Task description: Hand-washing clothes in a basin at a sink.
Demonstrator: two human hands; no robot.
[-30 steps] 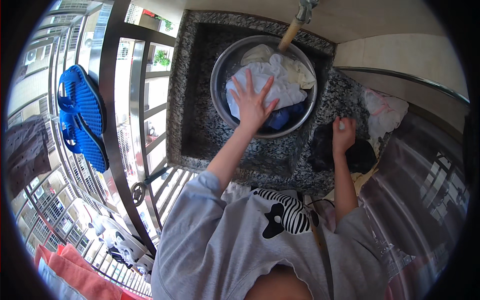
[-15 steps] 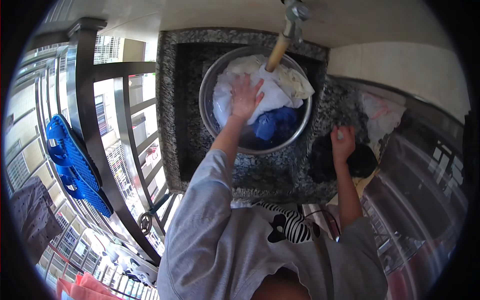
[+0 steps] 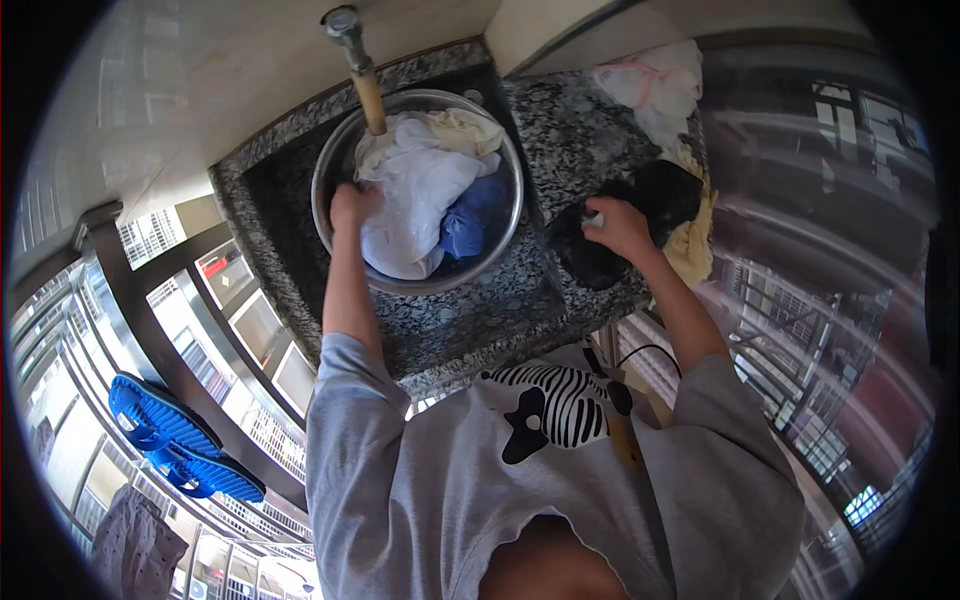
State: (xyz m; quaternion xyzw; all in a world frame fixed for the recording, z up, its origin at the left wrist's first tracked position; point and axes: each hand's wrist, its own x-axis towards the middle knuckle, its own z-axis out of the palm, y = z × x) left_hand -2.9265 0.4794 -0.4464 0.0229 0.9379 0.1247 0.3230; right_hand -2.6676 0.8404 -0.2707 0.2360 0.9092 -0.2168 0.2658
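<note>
A round metal basin [image 3: 517,200] stands in the stone sink, filled with wet-looking laundry. White cloth [image 3: 415,190] bulges up in its middle, cream cloth [image 3: 470,132] lies at the back, and a blue cloth [image 3: 468,222] is at the right. My left hand [image 3: 353,208] reaches just inside the basin's left side, against the white cloth; its fingers are mostly hidden. On the counter to the right, my right hand [image 3: 620,228] is closed, fingers curled toward the thumb, over black cloth [image 3: 585,255]. Whatever it may hold is hidden.
A tap [image 3: 345,30] with a tan hose [image 3: 370,102] hangs over the basin's back left. A whitish plastic bag [image 3: 665,95] and yellow cloth [image 3: 690,245] lie on the right counter. Blue sandals [image 3: 180,440] hang by the metal railing [image 3: 150,310] at left.
My left hand has gone from lying spread on top of the white cloth to the basin's left side. My right hand stays over the black cloth. The whole view has turned and shifted.
</note>
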